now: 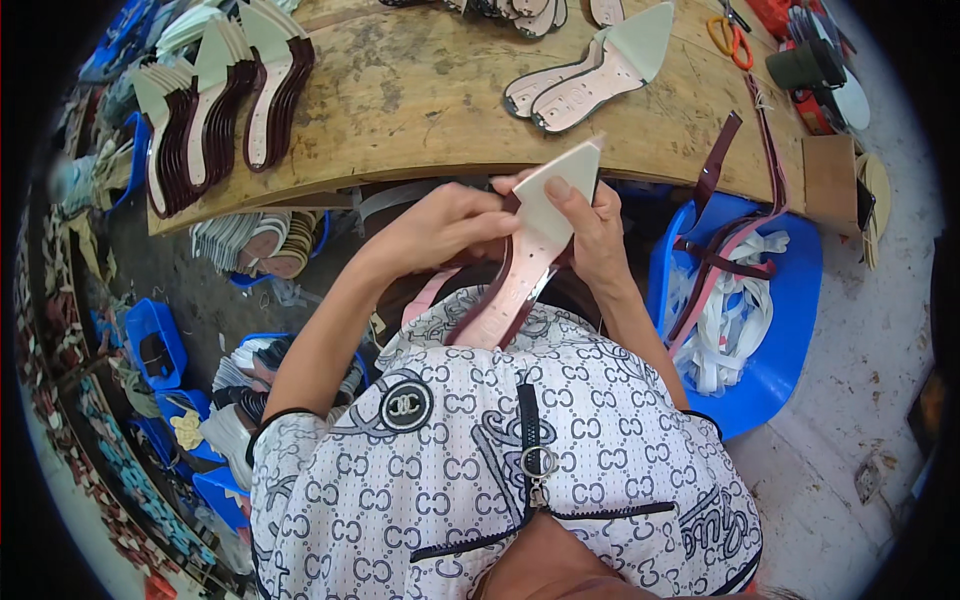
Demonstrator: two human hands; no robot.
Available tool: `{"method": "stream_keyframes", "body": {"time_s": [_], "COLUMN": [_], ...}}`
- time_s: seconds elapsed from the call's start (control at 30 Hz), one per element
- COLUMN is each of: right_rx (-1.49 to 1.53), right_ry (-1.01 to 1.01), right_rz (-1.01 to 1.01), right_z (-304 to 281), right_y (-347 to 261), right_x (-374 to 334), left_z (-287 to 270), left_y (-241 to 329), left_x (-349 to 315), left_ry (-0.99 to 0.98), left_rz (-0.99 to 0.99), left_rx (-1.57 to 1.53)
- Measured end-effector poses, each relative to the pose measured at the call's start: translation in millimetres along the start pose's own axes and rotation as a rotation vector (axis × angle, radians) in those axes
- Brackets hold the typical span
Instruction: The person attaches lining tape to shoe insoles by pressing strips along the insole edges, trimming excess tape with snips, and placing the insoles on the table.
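A pointed shoe insole (528,255), pale at the toe and pink toward the heel with a dark red edge, is held up between my hands in front of my chest. My right hand (601,240) grips its right side, the thumb lying flat on the pale toe part. On the left side, my left hand (445,230) has its fingers closed at the dark red edge; its fingertips are partly hidden. A strip of pink material (430,296) shows below my left wrist. Beyond the hands, more pointed insoles (580,95) with black edges lie on the wooden table (400,110).
Stacks of dark red-edged insoles (215,105) stand at the table's left. Orange-handled scissors (738,46) and a dark green cup (806,65) are at the far right. Dark red strips (718,165) hang over a blue bin (785,340) of white strips. Blue baskets (157,345) sit at left.
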State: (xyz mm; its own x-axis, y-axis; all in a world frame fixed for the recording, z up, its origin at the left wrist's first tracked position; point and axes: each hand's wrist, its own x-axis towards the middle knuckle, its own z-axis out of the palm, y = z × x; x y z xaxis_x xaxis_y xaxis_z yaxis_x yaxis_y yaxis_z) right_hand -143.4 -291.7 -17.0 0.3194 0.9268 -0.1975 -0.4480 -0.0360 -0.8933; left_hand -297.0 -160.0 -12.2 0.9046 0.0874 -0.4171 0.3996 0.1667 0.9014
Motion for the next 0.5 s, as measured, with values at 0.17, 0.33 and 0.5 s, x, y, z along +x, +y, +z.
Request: {"method": "stream_keyframes", "body": {"time_s": [0.17,0.33,0.5], "right_rx": [-0.088,-0.017,-0.038], "right_ry": [0.015,-0.078,-0.115], "right_rz": [-0.029,0.003,-0.056], "right_z": [4,8,11], "right_y": [-6,-7,-4], "right_x": [-5,-2,5], "left_z": [1,-10,-2], "left_y": [-6,12,7], "left_x": [13,8,6], "left_ry": [-0.01,-0.04,0.173], "left_rz": [0.013,0.086,0.261], "left_rx": [-0.051,0.12,-0.176]}}
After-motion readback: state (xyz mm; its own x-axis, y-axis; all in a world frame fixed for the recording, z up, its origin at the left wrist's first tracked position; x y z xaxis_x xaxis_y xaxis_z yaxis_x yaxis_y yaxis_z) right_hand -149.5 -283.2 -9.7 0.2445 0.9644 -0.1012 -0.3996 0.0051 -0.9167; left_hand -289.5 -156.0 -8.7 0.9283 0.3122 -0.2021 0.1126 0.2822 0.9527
